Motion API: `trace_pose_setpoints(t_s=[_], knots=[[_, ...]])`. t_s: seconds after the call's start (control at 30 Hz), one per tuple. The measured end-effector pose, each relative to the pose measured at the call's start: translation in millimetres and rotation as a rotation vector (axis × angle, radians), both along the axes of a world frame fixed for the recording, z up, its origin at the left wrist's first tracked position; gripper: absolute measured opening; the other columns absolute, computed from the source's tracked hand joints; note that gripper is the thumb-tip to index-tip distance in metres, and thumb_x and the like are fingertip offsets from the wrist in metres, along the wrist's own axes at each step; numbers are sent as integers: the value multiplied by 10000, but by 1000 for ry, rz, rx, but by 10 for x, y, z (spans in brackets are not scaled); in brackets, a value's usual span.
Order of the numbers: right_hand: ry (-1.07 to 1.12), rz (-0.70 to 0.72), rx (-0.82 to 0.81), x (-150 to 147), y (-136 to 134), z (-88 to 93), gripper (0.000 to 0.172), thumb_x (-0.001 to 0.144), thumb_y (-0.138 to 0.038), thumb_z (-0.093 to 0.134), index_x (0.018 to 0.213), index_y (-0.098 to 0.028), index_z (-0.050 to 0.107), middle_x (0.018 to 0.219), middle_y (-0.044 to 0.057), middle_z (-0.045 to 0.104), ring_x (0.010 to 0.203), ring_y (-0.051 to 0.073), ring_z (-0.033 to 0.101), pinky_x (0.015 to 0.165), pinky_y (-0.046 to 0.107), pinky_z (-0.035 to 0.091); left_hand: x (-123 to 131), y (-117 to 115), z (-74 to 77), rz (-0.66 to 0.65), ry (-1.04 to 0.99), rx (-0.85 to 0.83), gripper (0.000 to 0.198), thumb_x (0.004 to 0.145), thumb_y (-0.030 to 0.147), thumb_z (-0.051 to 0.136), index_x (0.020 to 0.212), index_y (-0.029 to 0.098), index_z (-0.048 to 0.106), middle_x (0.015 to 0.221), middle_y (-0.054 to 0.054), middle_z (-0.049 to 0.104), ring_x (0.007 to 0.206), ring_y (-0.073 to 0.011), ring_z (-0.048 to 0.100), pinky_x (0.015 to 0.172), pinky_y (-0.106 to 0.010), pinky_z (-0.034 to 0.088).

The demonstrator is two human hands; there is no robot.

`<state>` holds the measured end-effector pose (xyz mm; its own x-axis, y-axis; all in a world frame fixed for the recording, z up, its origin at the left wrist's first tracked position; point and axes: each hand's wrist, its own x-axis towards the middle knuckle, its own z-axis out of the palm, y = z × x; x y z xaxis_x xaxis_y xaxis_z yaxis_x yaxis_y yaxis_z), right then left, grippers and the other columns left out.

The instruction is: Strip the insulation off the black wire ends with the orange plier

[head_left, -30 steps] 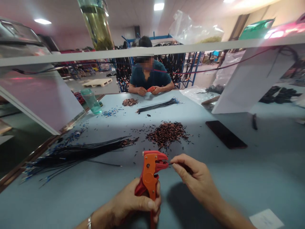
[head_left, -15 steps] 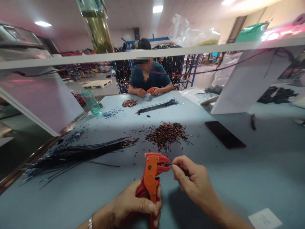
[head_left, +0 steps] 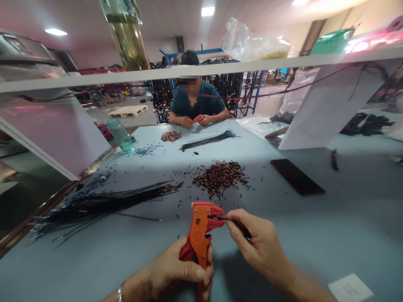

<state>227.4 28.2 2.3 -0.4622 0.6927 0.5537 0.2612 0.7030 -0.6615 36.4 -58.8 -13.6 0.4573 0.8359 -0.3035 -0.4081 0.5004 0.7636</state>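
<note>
One wire stripper (head_left: 199,235), orange and red.

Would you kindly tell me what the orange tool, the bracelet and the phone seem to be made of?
Orange tool: painted metal or plastic, evenly coloured, smooth. Bracelet: probably polished metal, from its silvery glint. Phone: perhaps glass or plastic, its face dark, flat.

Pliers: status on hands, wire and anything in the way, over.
Left hand holds orange-red pliers. Right hand pinches black wire at the pliers' mouth. Pile of small bits lies beyond, clear of both hands.
</note>
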Motion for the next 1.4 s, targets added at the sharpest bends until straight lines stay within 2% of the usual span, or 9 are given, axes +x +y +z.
trace_pose_setpoints(t_s=[0.27, 0.5, 0.7, 1.03, 1.4], knots=[[-32, -26, 139, 0, 2, -39, 171, 922, -152, 458, 831, -180, 600, 539, -61, 500, 428, 83, 441, 467, 202, 344, 8, -4, 16, -12, 13, 12, 370, 659, 315, 803, 847, 140, 537, 636, -8, 581, 554, -141, 604, 566, -274, 484], [-93, -50, 241, 16, 3, -81, 181, 934, -144, 442, 842, -183, 594, 563, -40, 551, 448, 96, 461, 491, 231, 336, 29, -2, -23, 23, 50, 23, 324, 690, 311, 775, 777, 151, 507, 561, 8, 568, 458, -122, 571, 501, -253, 469], [-92, -33, 226, 16, 2, -59, 199, 933, -134, 423, 837, -181, 591, 556, -40, 537, 446, 95, 448, 490, 227, 331, 31, 2, -42, 23, 80, 17, 340, 679, 354, 779, 730, 147, 514, 535, 13, 549, 448, -115, 558, 482, -239, 460], [-107, -66, 201, 11, 32, -117, 165, 914, -147, 462, 804, -187, 577, 545, -56, 496, 443, 89, 432, 492, 228, 318, 29, -5, -16, 32, 70, 12, 337, 674, 324, 784, 767, 145, 515, 544, 3, 574, 440, -115, 561, 486, -239, 453], [-105, -54, 155, 1, 17, -98, 195, 924, -162, 430, 789, -201, 565, 531, -54, 494, 433, 91, 414, 481, 228, 306, 66, -6, -26, 36, 103, 42, 368, 693, 392, 771, 669, 149, 496, 496, 24, 522, 411, -99, 534, 444, -217, 438]])
